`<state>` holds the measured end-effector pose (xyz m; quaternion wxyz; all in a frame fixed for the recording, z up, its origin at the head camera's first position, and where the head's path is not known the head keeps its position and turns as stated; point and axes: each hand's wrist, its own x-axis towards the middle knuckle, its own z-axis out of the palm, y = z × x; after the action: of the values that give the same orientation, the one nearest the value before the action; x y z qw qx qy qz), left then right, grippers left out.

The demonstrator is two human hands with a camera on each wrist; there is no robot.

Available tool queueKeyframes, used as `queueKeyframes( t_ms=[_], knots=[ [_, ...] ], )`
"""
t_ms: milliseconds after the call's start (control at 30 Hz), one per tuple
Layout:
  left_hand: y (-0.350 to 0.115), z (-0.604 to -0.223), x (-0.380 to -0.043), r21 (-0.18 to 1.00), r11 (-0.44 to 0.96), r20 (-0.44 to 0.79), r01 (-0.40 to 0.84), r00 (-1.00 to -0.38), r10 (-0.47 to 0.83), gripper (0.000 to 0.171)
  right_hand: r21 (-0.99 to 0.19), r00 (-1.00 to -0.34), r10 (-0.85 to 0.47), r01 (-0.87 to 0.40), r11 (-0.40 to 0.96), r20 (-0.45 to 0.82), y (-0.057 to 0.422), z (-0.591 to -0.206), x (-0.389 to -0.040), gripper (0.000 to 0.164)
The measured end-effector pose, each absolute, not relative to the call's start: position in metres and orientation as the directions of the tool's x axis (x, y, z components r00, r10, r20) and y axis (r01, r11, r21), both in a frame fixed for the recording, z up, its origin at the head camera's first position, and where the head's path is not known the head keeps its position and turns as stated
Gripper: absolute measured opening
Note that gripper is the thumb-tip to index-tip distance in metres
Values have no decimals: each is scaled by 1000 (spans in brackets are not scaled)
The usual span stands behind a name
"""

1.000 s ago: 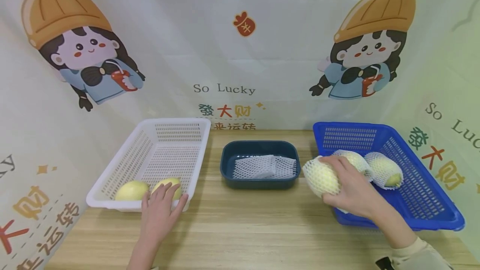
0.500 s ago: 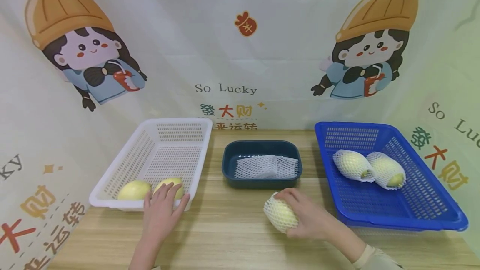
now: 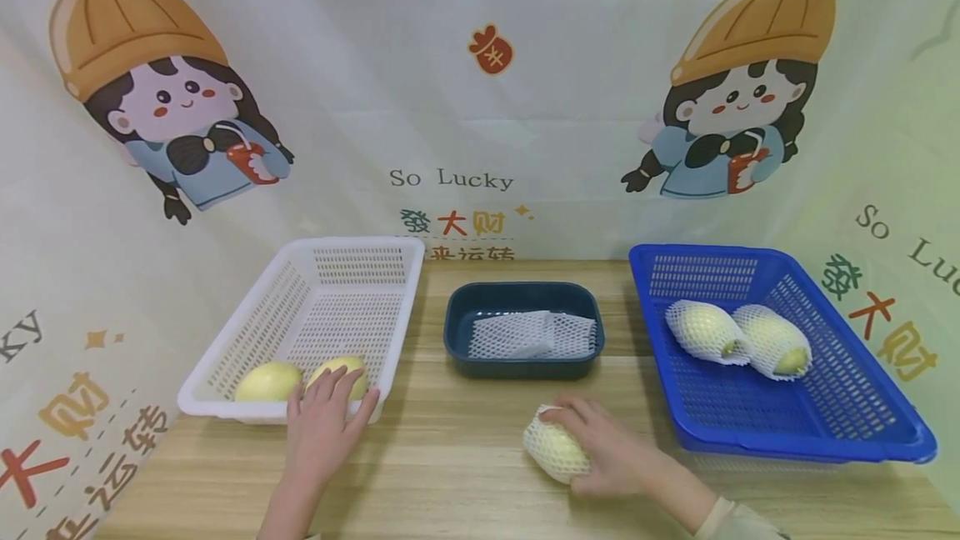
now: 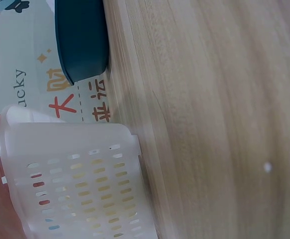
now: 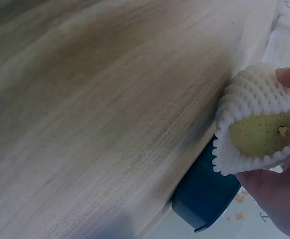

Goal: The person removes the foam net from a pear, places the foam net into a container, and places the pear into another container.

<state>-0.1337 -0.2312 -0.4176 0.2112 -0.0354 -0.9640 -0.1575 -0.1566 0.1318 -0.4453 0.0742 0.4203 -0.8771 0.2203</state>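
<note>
My right hand (image 3: 611, 448) grips a pale yellow pear (image 3: 555, 446) in a white foam net, low over the front middle of the table; whether it touches the wood I cannot tell. In the right wrist view the pear's stem end (image 5: 264, 133) shows through the net's opening, with thumb and fingers on either side. My left hand (image 3: 324, 417) reaches over the front rim of the white basket (image 3: 197, 394), its fingers resting on a bare pear (image 3: 359, 386) and partly hiding it. A second bare pear (image 3: 268, 382) lies to its left.
A dark teal tray (image 3: 525, 368) at the back middle holds flat white foam nets (image 3: 510, 335). On the right stands a blue basket (image 3: 795, 438) with two netted pears (image 3: 701, 330) inside. A printed cloth (image 3: 570, 65) hangs behind the table.
My right hand has carried the netted pear left and down from the blue basket's near left side to the table's front middle. The left hand stays on the pear in the white basket.
</note>
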Motion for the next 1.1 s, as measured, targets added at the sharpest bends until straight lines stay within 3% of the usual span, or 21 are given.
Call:
queueKeyframes(
  t_ms=[333,633,767,900,1100],
  knots=[
    [-226,-415,-130,278,941,498,194,-867,32,46,-314,-611,-733,-789,529,299,136,-445,-155,78],
    [-179,-410,-126,263,873,668,411,-731,143,45,-274,-600,-715,-800,534,358,143,-445,-153,83],
    [-150,-416,-126,262,817,680,514,-699,222,47,-266,-643,-672,-765,587,367,149,-448,-150,89],
    [-127,-425,-126,284,771,617,569,-724,307,54,-258,-697,-616,-713,652,368,155,-450,-146,91],
    [-101,-432,-125,345,742,455,575,-794,403,64,-218,-650,-608,-744,631,457,160,-454,-143,77]
  ],
)
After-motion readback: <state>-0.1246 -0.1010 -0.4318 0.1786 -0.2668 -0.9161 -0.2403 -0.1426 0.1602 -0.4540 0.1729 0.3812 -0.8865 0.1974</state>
